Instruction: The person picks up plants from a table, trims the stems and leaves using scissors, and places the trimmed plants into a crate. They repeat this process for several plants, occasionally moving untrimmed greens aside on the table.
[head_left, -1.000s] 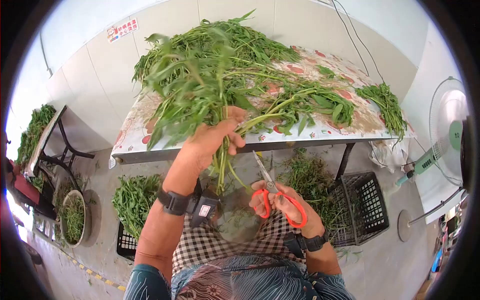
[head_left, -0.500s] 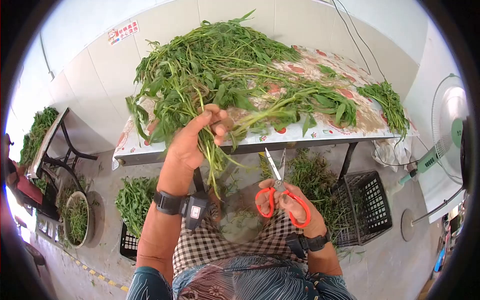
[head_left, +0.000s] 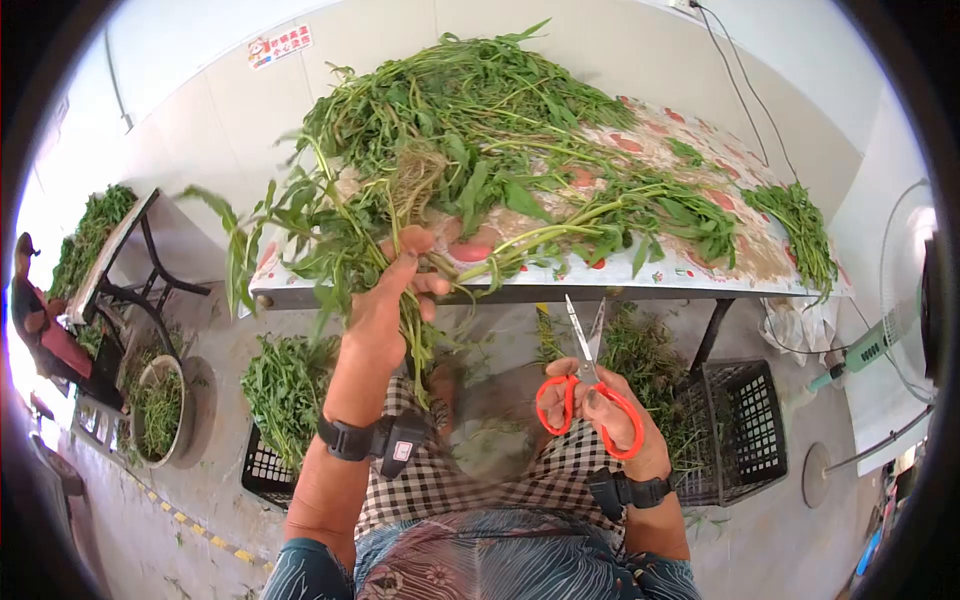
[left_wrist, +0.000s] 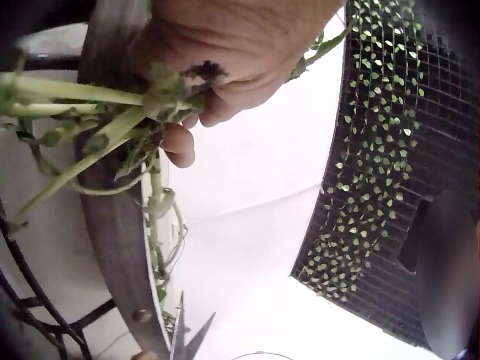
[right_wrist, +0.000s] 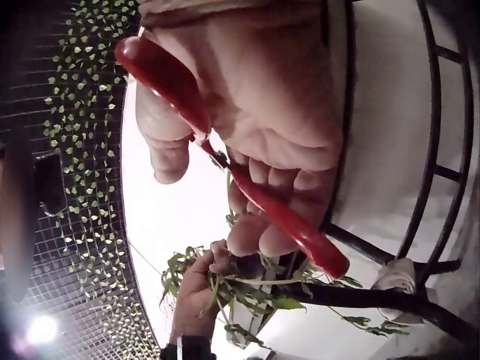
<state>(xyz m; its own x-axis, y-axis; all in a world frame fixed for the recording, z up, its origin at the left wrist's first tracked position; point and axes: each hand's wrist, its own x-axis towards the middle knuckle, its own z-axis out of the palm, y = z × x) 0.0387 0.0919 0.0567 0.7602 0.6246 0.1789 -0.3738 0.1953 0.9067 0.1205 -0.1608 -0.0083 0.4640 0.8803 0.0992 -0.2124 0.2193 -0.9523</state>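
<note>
My left hand (head_left: pixel 375 315) grips a bunch of leafy green stems (head_left: pixel 415 345) in front of the table edge. Its leaves fan out to the left, and the cut stem ends hang below the fingers. A tan tangle of roots (head_left: pixel 415 180) shows just above this hand. The left wrist view shows the stems (left_wrist: pixel 82 94) poking out from under the curled fingers. To the right and lower, my right hand (head_left: pixel 645 450) holds red-handled scissors (head_left: pixel 587 370), their blades apart and pointing up toward the table. In the right wrist view the red handles (right_wrist: pixel 281 221) cross the palm.
A large heap of greens (head_left: pixel 460 90) covers the back of the cloth-covered table (head_left: pixel 680 135). A smaller bundle (head_left: pixel 800 225) lies at its right end. Below stand black crates (head_left: pixel 740 430), with a basin (head_left: pixel 180 405), another person (head_left: pixel 60 335) and a fan (head_left: pixel 870 345) farther out.
My left hand has moved left with the bunch, whose leaves have swung out to the left. My right hand stays low with the scissors. The head view has shifted slightly.
</note>
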